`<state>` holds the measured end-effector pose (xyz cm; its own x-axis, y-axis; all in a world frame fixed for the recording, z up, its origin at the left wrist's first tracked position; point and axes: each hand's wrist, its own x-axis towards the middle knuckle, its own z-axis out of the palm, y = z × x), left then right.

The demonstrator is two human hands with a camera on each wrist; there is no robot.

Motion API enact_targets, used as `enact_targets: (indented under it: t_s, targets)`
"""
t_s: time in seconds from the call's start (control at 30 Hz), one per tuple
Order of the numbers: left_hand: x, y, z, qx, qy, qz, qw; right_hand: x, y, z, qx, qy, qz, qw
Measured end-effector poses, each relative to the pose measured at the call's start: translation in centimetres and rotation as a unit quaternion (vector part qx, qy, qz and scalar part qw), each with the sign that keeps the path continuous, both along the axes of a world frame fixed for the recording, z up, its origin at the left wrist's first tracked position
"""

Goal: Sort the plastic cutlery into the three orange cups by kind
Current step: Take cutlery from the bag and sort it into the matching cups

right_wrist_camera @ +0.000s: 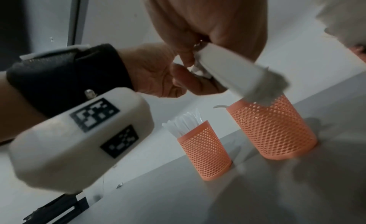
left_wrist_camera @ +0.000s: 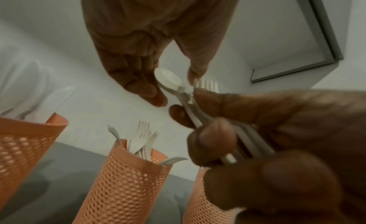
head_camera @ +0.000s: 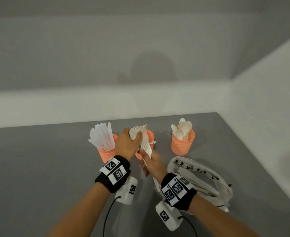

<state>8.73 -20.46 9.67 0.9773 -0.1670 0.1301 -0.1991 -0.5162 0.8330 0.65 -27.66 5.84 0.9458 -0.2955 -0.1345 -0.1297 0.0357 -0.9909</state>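
On the grey bench (head_camera: 38, 168) three orange mesh cups stand in a row. The left cup (head_camera: 106, 153) holds knives (head_camera: 102, 136), handles down, blades fanning up and slightly left.

Just right of it, the left hand (head_camera: 126, 144) is raised in front of the middle cup (head_camera: 150, 135). Its fingers and thumb curl toward the bowl of a white spoon (left_wrist_camera: 168, 79), which sits at the far top end of a bundle of cutlery (head_camera: 145, 142); the wrist view shows the fingertips (left_wrist_camera: 150, 92) touching the bowl's edge and the thumb on its other side, a light pinch. The middle cup holds forks (left_wrist_camera: 143, 138), tines up, with a couple leaning out over the rim.

The bundle's long axis runs from near to far, tilted upward, with the fork tines and the spoon bowl at the far end over the middle cup and the handles pointing back toward the person. The right hand (head_camera: 153, 164) grips the bundle round the handles, fingers wrapped tight and thumb pressed along the top.

The right cup (head_camera: 182, 142) stands well apart to the right, with spoons (head_camera: 181, 128) in it, bowls up. Near it, on the right of the bench, lies a crumpled white plastic bag (head_camera: 200, 177) with more white pieces inside; their kind cannot be told.
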Motion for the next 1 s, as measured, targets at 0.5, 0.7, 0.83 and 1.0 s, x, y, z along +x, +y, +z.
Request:
enact_targets:
  t_s: [0.5, 0.7, 0.83, 1.0]
  targets:
    - [-1.8, 0.8, -1.0, -0.031, 0.106, -0.199, 0.974, -1.7, -1.5, 0.0, 0.058, 0.031, -0.002, 0.998]
    - [-1.3, 0.3, -1.1, -0.052, 0.085, -0.163, 0.982, -2.5, -1.4, 0.4, 0.018, 0.024, 0.017, 0.999]
    - [-1.0, 0.6, 0.1, -0.184, 0.215, -0.166, 0.945, -3.1, -1.6, 0.6, 0.020, 0.030, 0.045, 0.998]
    - [-0.1, 1.1, 2.7, -0.336, 0.245, -0.085, 0.906, -3.5, -2.2, 0.8, 0.022, 0.027, 0.050, 0.998]
